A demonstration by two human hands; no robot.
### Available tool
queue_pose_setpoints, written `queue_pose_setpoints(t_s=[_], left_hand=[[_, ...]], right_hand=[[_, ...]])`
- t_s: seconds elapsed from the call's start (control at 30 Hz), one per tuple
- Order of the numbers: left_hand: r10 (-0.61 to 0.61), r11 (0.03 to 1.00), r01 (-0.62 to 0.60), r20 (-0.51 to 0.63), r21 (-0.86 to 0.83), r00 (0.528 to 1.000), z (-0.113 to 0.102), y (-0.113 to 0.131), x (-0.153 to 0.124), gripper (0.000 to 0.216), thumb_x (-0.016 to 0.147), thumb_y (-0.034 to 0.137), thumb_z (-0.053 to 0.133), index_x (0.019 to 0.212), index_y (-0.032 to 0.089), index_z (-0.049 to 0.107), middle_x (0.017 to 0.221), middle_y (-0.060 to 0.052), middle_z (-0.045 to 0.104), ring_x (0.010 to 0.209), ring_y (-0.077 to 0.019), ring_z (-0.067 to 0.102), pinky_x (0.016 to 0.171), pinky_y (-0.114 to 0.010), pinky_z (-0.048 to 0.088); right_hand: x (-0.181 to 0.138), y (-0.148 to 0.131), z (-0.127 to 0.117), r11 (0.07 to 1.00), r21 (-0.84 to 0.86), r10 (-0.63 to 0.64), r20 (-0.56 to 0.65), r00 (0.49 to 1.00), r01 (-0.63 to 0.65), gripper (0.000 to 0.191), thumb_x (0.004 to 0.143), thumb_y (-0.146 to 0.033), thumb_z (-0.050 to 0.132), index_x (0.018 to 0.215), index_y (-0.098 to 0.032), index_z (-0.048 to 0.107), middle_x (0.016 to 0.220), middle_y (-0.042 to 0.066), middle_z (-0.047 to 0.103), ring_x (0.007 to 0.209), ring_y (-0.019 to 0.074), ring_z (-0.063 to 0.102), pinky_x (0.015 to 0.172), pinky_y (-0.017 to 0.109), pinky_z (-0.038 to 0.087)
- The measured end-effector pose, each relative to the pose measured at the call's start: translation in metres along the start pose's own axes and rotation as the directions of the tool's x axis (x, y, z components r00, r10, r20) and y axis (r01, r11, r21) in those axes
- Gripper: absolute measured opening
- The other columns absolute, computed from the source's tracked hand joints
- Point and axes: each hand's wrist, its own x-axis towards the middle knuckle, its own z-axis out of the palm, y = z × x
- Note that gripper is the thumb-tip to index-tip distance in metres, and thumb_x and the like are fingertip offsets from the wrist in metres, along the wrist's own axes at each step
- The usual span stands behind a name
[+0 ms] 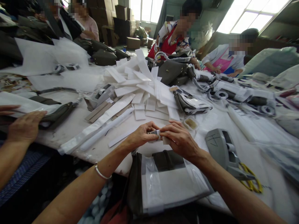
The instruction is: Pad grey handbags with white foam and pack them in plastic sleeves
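Observation:
My left hand point(144, 134) is closed, pinching a small grey-and-white piece point(154, 133) above the table; fingers partly hide it, and its exact kind is unclear. Closed against its right end, my right hand point(179, 138) has a short white foam strip point(166, 140) under its fingers. Just below both hands, a dark grey handbag point(134, 183) lies at the table's near edge. A white foam sheet point(178, 183) covers the bag's front, with a clear plastic band point(151, 180) across it.
White foam strips point(147, 84) are heaped mid-table. To the right are a grey tape dispenser point(217, 146), yellow-handled scissors point(253, 180) and a small clear box point(191, 123). At left, another person's hand point(24, 126) rests by a wrapped bag point(58, 113). Several people work around the table.

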Motion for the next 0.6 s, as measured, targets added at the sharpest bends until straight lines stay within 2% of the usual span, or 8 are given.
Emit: queue_pose_setpoints(t_s=[0.13,0.33,0.47,0.6], left_hand=[[0.015,0.996,-0.011,-0.042,0.089,0.999,0.0063,0.0035,-0.0001,0.031,0.073,0.035,0.076,0.092,0.016,0.062,0.077,0.0,0.064,0.069,-0.0114,0.057,0.063,-0.022,0.04],[0.074,0.96,-0.055,-0.06,0.274,0.995,0.0115,0.0077,-0.0039,0.031,0.076,0.041,0.075,0.09,0.017,0.063,0.081,0.0,0.065,0.072,-0.012,0.057,0.068,-0.023,0.043],[0.075,0.948,-0.046,-0.081,0.315,0.994,0.0094,0.0068,-0.0042,0.034,0.073,0.044,0.076,0.087,0.017,0.062,0.078,0.002,0.063,0.068,-0.011,0.054,0.064,-0.023,0.041],[0.059,0.957,-0.055,-0.006,0.284,0.998,0.0042,0.0063,-0.0044,0.03,0.073,0.037,0.074,0.093,0.017,0.062,0.079,0.002,0.062,0.069,-0.0114,0.054,0.063,-0.023,0.041]], right_hand=[[0.0011,0.0041,0.0009,0.999,0.033,0.033,0.018,0.999,-0.034,0.017,0.089,-0.011,0.06,0.093,-0.024,0.07,0.094,0.002,0.074,0.086,0.0188,0.065,0.1,0.044,0.044],[0.0031,0.008,0.0003,0.983,0.106,0.149,0.036,0.988,-0.152,0.008,0.086,-0.017,0.068,0.085,-0.023,0.072,0.086,0.003,0.072,0.082,0.0184,0.064,0.081,0.035,0.048],[0.0055,0.0058,-0.0016,0.963,0.157,0.213,0.046,0.976,-0.218,0.009,0.082,-0.014,0.071,0.081,-0.023,0.071,0.081,0.001,0.071,0.078,0.0173,0.064,0.078,0.033,0.047],[0.0091,0.0043,-0.0015,0.902,0.251,0.349,0.056,0.936,-0.351,0.01,0.08,-0.014,0.072,0.075,-0.023,0.072,0.075,-0.002,0.07,0.072,0.015,0.064,0.069,0.027,0.048]])
